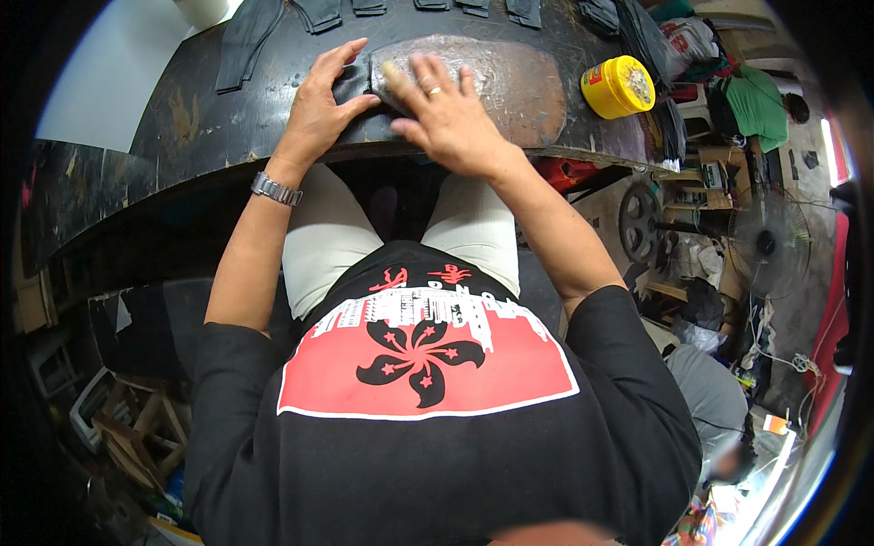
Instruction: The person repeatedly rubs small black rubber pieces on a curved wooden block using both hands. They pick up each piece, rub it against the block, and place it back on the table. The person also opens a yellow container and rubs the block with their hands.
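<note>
My left hand [320, 107], with a metal watch [276, 189] on its wrist, stands over the black table at the board's left edge. Its fingers and thumb are apart in a curve, beside a small dark piece [357, 80] whose outline is hard to make out against the table. My right hand [452, 118], wearing a ring, is spread over the left part of a worn brown board [523, 86]. One of its fingertips looks yellowish. Neither hand visibly grips anything. What lies under the right palm is hidden.
A yellow tub [612, 88] stands right of the board on the black table [209, 127]. Several dark flat pieces [319, 13] lie along the far side. A white panel [109, 82] is at left. To the right are a fan [767, 241] and two other people [757, 105].
</note>
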Demonstrator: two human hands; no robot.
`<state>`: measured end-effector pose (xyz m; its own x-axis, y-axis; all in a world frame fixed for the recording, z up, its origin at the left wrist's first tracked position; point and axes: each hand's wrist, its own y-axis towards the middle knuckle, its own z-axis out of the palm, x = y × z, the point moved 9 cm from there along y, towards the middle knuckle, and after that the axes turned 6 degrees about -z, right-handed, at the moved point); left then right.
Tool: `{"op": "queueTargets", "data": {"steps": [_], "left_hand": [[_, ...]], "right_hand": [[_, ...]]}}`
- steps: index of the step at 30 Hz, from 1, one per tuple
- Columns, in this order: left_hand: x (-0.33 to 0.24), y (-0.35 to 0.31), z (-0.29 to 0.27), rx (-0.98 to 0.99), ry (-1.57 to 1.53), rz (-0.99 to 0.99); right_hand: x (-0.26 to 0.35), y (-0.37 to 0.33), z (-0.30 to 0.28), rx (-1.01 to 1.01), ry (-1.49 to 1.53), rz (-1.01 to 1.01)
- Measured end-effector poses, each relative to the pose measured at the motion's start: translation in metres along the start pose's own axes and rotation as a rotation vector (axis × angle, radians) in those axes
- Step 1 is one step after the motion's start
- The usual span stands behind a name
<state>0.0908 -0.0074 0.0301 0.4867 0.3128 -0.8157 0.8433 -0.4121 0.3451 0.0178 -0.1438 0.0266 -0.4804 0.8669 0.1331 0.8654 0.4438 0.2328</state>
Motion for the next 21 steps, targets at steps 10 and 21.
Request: {"op": "queueTargets", "data": {"steps": [10, 21], "left_hand": [[-0.013, -0.004, 0.005, 0.029, 0.154, 0.046], [-0.017, -0.003, 0.019, 0.059, 0.349, 0.038]], "right_hand": [[-0.029, -0.063, -0.052, -0.186, 0.717, 0.138], [-0.053, -0.027, -0.008, -0.031, -0.048, 0.275]]}}
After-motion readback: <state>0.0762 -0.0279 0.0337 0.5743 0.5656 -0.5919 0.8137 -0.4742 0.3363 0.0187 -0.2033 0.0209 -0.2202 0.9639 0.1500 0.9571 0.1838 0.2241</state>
